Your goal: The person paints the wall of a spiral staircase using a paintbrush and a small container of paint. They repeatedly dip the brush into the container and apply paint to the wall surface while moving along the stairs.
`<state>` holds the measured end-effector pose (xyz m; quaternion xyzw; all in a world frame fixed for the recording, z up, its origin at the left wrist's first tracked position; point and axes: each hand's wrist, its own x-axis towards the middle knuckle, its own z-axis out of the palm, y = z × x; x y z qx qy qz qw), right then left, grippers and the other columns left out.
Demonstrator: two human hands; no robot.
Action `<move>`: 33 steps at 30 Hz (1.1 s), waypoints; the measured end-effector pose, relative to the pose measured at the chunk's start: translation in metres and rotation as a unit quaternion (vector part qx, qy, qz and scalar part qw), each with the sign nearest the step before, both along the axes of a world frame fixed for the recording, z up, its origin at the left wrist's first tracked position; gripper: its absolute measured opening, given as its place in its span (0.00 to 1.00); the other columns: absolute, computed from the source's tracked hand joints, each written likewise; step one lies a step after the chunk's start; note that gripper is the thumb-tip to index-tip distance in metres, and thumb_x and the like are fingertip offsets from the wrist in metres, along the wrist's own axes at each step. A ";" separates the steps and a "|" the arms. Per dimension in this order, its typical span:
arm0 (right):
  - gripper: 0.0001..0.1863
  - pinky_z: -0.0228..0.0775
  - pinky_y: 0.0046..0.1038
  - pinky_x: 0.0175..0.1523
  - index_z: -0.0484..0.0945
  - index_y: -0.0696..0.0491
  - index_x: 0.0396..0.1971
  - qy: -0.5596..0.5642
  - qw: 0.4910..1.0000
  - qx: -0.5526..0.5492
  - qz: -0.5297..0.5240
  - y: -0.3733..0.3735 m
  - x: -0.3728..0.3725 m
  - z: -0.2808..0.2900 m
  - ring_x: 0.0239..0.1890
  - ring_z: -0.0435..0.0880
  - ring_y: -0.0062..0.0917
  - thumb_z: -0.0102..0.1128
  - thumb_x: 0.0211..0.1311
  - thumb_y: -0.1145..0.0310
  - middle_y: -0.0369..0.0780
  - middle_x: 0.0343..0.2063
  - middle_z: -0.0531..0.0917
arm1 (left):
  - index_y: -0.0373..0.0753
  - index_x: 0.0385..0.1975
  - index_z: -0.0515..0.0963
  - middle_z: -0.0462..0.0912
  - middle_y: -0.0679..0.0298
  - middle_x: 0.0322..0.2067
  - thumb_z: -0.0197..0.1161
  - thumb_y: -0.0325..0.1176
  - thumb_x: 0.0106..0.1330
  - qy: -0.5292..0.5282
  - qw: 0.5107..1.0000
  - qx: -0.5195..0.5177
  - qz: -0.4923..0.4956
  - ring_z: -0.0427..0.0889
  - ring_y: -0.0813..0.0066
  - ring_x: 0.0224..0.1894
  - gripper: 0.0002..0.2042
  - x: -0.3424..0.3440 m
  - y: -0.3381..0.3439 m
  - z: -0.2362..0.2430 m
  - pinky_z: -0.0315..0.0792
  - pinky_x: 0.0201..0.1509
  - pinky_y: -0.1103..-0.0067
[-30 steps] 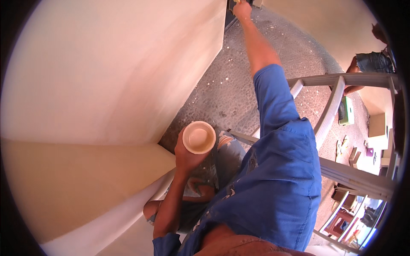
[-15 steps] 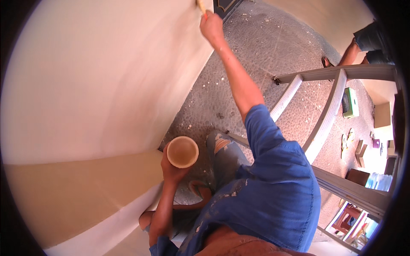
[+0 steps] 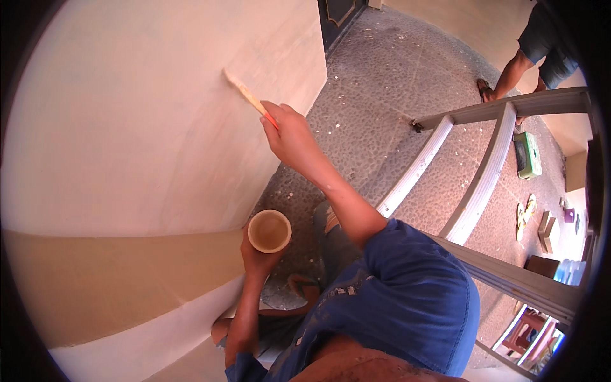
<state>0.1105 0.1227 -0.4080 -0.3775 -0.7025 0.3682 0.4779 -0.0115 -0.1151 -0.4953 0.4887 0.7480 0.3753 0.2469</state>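
Observation:
My right hand (image 3: 289, 135) is closed round the handle of a paintbrush (image 3: 249, 97), reddish near the grip. Its pale bristle end meets the cream wall (image 3: 140, 127), where faint streaks show around it. Lower down, my left hand (image 3: 257, 256) grips a round paint cup (image 3: 270, 231) from its near left side. The cup stays upright, and pale beige liquid shows inside its smeared rim. A tan band (image 3: 114, 280) runs along the foot of the wall, left of the cup.
A metal ladder (image 3: 474, 191) stands close on my right. Beyond it another person's legs (image 3: 519, 70) show. A green-and-black box (image 3: 527, 156), sandals (image 3: 526, 216) and blocks (image 3: 548, 232) lie on the speckled floor (image 3: 375, 89). A dark door (image 3: 338, 19) is at the far end.
My right hand has come back from the far end of the wall, nearer and to the left, with the paintbrush. The cup has barely moved. The other person's legs have shifted slightly.

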 end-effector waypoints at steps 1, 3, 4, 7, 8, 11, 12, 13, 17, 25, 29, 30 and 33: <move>0.16 0.74 0.38 0.39 0.80 0.58 0.55 0.016 1.000 0.023 0.004 0.000 0.005 -0.004 0.32 0.82 0.42 0.59 0.70 0.72 0.51 0.33 0.82 | 0.39 0.62 0.70 0.83 0.55 0.54 0.87 0.38 0.43 -0.002 1.000 0.009 0.000 0.83 0.60 0.56 0.43 0.000 0.001 0.000 0.78 0.58 0.66; 0.15 0.74 0.32 0.36 0.81 0.58 0.53 0.047 0.996 0.068 0.013 0.000 0.018 -0.013 0.29 0.82 0.32 0.61 0.70 0.71 0.45 0.32 0.84 | 0.39 0.62 0.70 0.83 0.55 0.54 0.87 0.38 0.43 -0.009 1.000 0.026 0.001 0.83 0.59 0.56 0.43 0.000 0.001 0.000 0.78 0.58 0.66; 0.15 0.72 0.29 0.35 0.82 0.58 0.53 0.056 0.998 0.013 0.024 -0.003 0.026 -0.012 0.28 0.80 0.27 0.61 0.70 0.70 0.42 0.31 0.85 | 0.38 0.60 0.71 0.83 0.55 0.52 0.87 0.38 0.44 -0.002 0.999 0.034 0.001 0.84 0.59 0.55 0.42 0.001 0.000 0.001 0.78 0.56 0.66; 0.13 0.68 0.21 0.30 0.84 0.58 0.50 0.093 0.988 -0.114 0.040 -0.011 0.051 -0.008 0.25 0.76 0.15 0.63 0.71 0.68 0.34 0.27 0.84 | 0.38 0.57 0.72 0.85 0.55 0.48 0.86 0.38 0.45 0.012 0.998 0.054 0.002 0.86 0.59 0.52 0.39 -0.002 0.002 0.000 0.80 0.53 0.66; 0.13 0.67 0.19 0.29 0.84 0.58 0.49 0.116 0.984 -0.130 0.038 -0.011 0.055 -0.016 0.24 0.75 0.12 0.63 0.71 0.67 0.32 0.26 0.83 | 0.38 0.56 0.72 0.85 0.55 0.48 0.86 0.38 0.45 0.013 0.998 0.056 0.004 0.86 0.59 0.52 0.38 -0.006 0.002 -0.006 0.80 0.53 0.66; 0.11 0.65 0.16 0.28 0.85 0.57 0.46 0.111 0.982 -0.150 0.033 -0.009 0.066 -0.019 0.24 0.74 0.10 0.64 0.71 0.67 0.33 0.26 0.84 | 0.38 0.56 0.73 0.85 0.55 0.47 0.86 0.38 0.46 0.001 0.996 0.089 0.011 0.86 0.60 0.51 0.37 -0.010 0.006 -0.009 0.80 0.53 0.66; 0.11 0.65 0.16 0.28 0.85 0.57 0.45 0.094 0.983 -0.156 0.030 -0.009 0.069 -0.015 0.24 0.74 0.10 0.65 0.71 0.67 0.34 0.26 0.84 | 0.39 0.56 0.73 0.86 0.56 0.46 0.86 0.37 0.46 -0.009 0.995 0.099 0.014 0.86 0.61 0.51 0.36 -0.011 0.009 -0.010 0.79 0.53 0.67; 0.11 0.65 0.16 0.27 0.85 0.57 0.44 0.091 0.984 -0.150 0.029 -0.008 0.070 -0.009 0.23 0.74 0.11 0.65 0.70 0.66 0.35 0.26 0.85 | 0.38 0.56 0.74 0.86 0.56 0.46 0.86 0.37 0.46 -0.008 0.994 0.103 0.021 0.86 0.61 0.50 0.36 -0.013 0.009 -0.008 0.79 0.53 0.67; 0.08 0.68 0.18 0.27 0.85 0.60 0.38 0.088 0.987 -0.104 0.081 -0.007 0.072 0.022 0.22 0.76 0.14 0.67 0.68 0.69 0.37 0.24 0.85 | 0.37 0.57 0.73 0.85 0.57 0.49 0.85 0.35 0.48 -0.031 0.992 0.100 0.065 0.85 0.63 0.52 0.36 -0.016 0.007 -0.003 0.78 0.55 0.68; 0.07 0.67 0.18 0.26 0.86 0.61 0.38 0.010 0.956 -0.099 0.274 -0.015 0.057 0.064 0.22 0.78 0.15 0.67 0.67 0.72 0.38 0.23 0.85 | 0.36 0.61 0.70 0.84 0.57 0.53 0.84 0.36 0.50 -0.069 0.987 0.102 0.107 0.84 0.65 0.56 0.39 -0.020 0.004 -0.005 0.78 0.58 0.70; 0.07 0.69 0.20 0.26 0.87 0.59 0.35 -0.084 0.924 -0.115 0.355 -0.020 0.033 0.077 0.21 0.79 0.17 0.68 0.64 0.71 0.38 0.22 0.85 | 0.36 0.62 0.70 0.83 0.56 0.54 0.84 0.36 0.50 -0.068 0.986 0.091 0.122 0.83 0.65 0.57 0.40 -0.021 0.004 -0.006 0.78 0.59 0.70; 0.07 0.69 0.21 0.26 0.87 0.59 0.34 -0.112 0.916 -0.120 0.366 -0.022 0.026 0.080 0.21 0.80 0.18 0.68 0.63 0.70 0.38 0.21 0.84 | 0.35 0.63 0.70 0.83 0.56 0.54 0.84 0.36 0.50 -0.072 0.986 0.089 0.122 0.83 0.66 0.57 0.40 -0.022 0.005 -0.006 0.77 0.59 0.70; 0.09 0.69 0.16 0.25 0.86 0.58 0.39 -0.189 0.884 -0.086 0.419 -0.017 0.010 0.079 0.23 0.79 0.13 0.68 0.67 0.68 0.35 0.22 0.83 | 0.34 0.63 0.69 0.82 0.56 0.56 0.84 0.36 0.50 -0.093 0.984 0.104 0.111 0.82 0.66 0.58 0.40 -0.022 0.006 -0.008 0.77 0.60 0.70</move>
